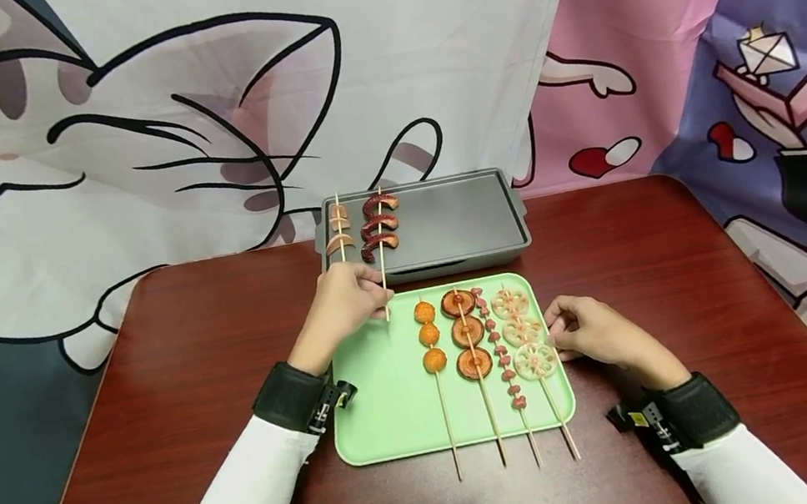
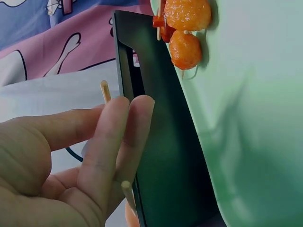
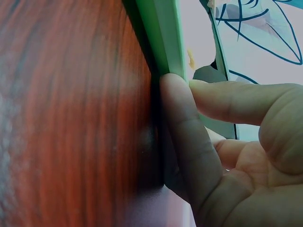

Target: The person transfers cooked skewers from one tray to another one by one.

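Observation:
My left hand [image 1: 348, 296] pinches the bare stick of a dark red sausage skewer [image 1: 379, 225] whose meat lies on the grey griddle pan [image 1: 460, 220]. In the left wrist view the stick's end [image 2: 105, 90] shows between thumb and forefinger of that hand [image 2: 94, 151], beside the pan's dark wall [image 2: 156, 142]. A pale sausage skewer [image 1: 339, 230] lies left of it on the pan. My right hand [image 1: 590, 330] grips the right rim of the green tray [image 1: 382, 389]. The right wrist view shows that hand's thumb and forefinger [image 3: 180, 123] on the rim [image 3: 163, 42].
On the green tray lie an orange ball skewer [image 1: 429, 337], a brown round-slice skewer [image 1: 468, 332], a skewer of small red pieces [image 1: 500, 349] and a lotus root skewer [image 1: 523, 334]. Everything stands on a dark red table [image 1: 197, 353], with a cartoon-print cloth [image 1: 132, 134] behind.

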Demonstrator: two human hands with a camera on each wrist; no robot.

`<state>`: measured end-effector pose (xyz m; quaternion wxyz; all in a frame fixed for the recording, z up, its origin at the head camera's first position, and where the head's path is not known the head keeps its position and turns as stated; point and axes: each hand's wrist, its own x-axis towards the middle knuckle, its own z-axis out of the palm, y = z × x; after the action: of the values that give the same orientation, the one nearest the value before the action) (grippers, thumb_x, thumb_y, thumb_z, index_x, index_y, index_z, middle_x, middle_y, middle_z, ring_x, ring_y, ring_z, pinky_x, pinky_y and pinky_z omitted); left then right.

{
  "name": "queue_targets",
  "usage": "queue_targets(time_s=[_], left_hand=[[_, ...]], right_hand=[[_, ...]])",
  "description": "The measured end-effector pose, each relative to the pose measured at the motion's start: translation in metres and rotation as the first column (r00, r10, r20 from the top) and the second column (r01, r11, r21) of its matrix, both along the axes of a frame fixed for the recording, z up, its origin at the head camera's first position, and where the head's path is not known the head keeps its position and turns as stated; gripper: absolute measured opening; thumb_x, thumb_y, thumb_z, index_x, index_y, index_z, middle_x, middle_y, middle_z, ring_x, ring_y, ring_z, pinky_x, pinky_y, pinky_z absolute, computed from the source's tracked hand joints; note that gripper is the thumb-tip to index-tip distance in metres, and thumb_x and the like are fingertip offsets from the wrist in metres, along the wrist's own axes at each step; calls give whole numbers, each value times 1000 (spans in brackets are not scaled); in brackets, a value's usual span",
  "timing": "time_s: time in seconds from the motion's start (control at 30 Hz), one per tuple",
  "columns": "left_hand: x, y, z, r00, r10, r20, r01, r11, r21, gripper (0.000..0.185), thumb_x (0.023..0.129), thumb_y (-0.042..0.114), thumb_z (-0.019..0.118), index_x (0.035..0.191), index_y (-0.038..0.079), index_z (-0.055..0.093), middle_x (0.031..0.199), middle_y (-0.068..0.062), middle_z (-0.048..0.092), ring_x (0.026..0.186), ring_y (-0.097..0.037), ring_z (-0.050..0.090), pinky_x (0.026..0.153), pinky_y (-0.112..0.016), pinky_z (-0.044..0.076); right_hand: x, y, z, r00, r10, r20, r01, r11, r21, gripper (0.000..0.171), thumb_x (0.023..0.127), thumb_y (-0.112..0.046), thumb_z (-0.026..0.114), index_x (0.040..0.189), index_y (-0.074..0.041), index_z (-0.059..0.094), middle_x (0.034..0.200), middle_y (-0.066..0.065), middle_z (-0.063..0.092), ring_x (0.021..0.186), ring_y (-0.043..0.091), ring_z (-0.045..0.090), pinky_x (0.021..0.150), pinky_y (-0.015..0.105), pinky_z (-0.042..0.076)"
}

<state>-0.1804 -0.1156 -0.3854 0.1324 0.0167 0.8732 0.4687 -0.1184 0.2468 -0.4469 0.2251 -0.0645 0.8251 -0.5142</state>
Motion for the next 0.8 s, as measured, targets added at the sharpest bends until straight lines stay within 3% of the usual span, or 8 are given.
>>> queue_targets(time_s=[0.2, 0.3, 0.53, 0.8], left_hand=[[-4, -1, -3, 1000, 8, 12, -9, 998, 58, 22, 93, 3, 74, 114, -5, 72, 94, -18, 77, 65, -16, 75, 77, -46, 67], [-5, -2, -2, 997, 29, 65, -38, 989, 141, 25, 93, -1, 73, 117, -7, 70, 99, -22, 76, 66, -15, 75, 75, -41, 68], [-4, -2, -3, 976, 68, 209, -135, 935, 328, 29, 94, -7, 68, 123, -11, 63, 110, -28, 70, 74, -18, 76, 75, -32, 67], [-6, -4, -4, 961, 57, 270, -174, 885, 431, 36, 96, -9, 64, 131, -12, 58, 110, -23, 68, 77, -19, 77, 77, -30, 67]], right_hand=[[0, 0, 0, 1000, 0, -1, 0, 1000, -2, 18, 95, 4, 62, 111, 10, 57, 94, 15, 63, 80, 18, 66, 66, 28, 65], [0, 0, 0, 1000, 1, -2, -1, 1000, -6, 17, 95, 5, 62, 111, 10, 57, 94, 15, 63, 80, 18, 66, 66, 28, 65], [1, 0, 0, 1000, 9, -6, -9, 1000, -6, 17, 95, 5, 62, 110, 10, 57, 93, 15, 62, 80, 18, 66, 66, 28, 65], [0, 0, 0, 1000, 7, -1, -7, 1000, -20, 17, 93, 7, 61, 110, 11, 56, 92, 14, 62, 79, 16, 66, 66, 28, 65]])
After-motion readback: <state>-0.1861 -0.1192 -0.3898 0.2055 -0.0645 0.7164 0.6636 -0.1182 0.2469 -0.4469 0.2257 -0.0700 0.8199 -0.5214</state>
